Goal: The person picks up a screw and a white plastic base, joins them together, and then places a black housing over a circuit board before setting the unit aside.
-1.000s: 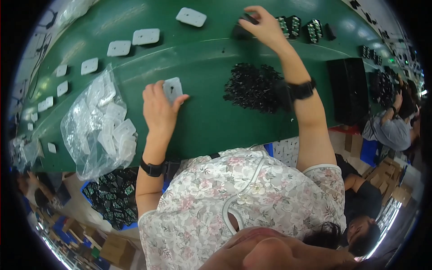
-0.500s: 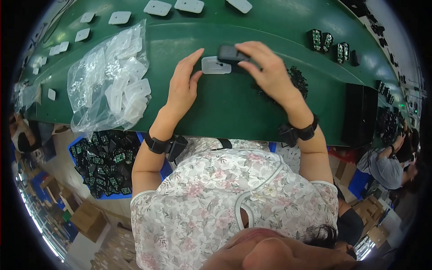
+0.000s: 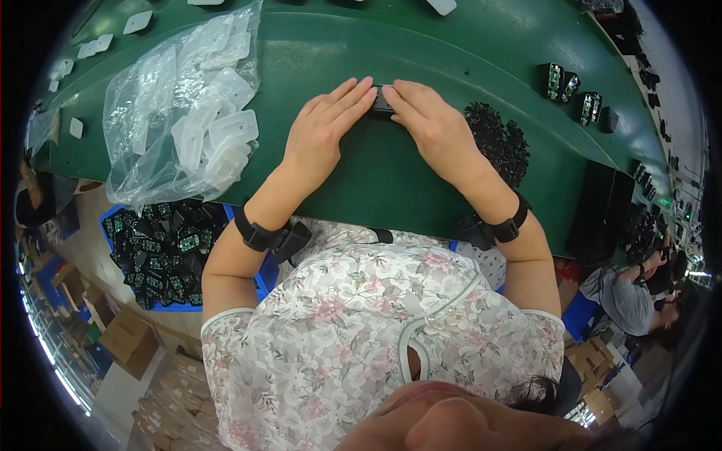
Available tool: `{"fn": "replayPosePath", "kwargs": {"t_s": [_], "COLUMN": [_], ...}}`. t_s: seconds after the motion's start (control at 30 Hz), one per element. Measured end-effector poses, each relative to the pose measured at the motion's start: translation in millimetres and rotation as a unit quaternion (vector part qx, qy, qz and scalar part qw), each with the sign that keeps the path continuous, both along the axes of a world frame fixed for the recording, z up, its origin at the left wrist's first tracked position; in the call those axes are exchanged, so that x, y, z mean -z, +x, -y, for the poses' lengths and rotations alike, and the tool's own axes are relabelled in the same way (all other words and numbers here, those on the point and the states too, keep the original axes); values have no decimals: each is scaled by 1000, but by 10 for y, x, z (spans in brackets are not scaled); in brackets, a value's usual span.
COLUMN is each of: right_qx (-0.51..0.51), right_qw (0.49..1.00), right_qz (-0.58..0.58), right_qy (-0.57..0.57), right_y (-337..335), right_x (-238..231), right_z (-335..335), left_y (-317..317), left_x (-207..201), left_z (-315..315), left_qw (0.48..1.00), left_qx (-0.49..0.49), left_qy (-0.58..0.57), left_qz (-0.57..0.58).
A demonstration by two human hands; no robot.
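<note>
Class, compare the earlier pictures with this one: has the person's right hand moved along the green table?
Yes. The right hand has come back from the far side of the green table, past the heap of small black parts, to meet the left hand over a small dark part.

A clear plastic bag (image 3: 180,113) of white flat housings lies on the green table (image 3: 316,45) at the left, with loose white plates (image 3: 90,49) at the far left edge. A heap of small black parts (image 3: 500,139) sits to the right, and black modules with green boards (image 3: 575,94) stand farther right. Below the near edge, a blue bin (image 3: 162,248) holds dark circuit parts. Cardboard boxes (image 3: 128,338) rest on the floor at the near left
</note>
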State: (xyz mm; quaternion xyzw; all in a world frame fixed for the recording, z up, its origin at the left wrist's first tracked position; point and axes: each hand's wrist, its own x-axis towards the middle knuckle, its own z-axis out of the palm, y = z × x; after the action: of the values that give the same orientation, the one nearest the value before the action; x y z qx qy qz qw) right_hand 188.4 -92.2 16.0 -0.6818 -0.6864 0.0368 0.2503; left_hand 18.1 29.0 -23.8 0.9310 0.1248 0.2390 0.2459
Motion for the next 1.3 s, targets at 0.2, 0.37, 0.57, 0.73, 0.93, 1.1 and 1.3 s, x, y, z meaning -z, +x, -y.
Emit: {"fn": "replayPosePath", "kwargs": {"t_s": [0.2, 0.37, 0.57, 0.73, 0.93, 1.1, 1.3], "right_qx": [-37, 2, 90, 33, 68, 146, 193], "right_qw": [994, 1000, 881, 803, 870, 947, 942], "right_qz": [106, -27, -452, -595, -487, -286, -260], "right_qy": [16, -3, -112, -7, 34, -16, -90], "right_y": [-9, -2, 305, -13, 456, 1398, 1888], "right_x": [-124, -96, -55, -42, -111, -31, -22], "right_z": [-15, 0, -211, -122, -248, -305, -395], "left_y": [-25, 11, 310, 283, -4, -779, -1047], "left_x": [-134, -115, -84, -252, -340, -403, -380], "left_z": [67, 178, -49, 169, 44, -312, -388], "left_qw": [996, 994, 996, 874, 962, 925, 948], "left_qx": [-12, -34, -93, -109, -125, -362, -263], "left_qy": [81, 102, 1, -468, -232, 107, 157], "left_qz": [-23, -10, 3, 72, 75, -36, -81]}}
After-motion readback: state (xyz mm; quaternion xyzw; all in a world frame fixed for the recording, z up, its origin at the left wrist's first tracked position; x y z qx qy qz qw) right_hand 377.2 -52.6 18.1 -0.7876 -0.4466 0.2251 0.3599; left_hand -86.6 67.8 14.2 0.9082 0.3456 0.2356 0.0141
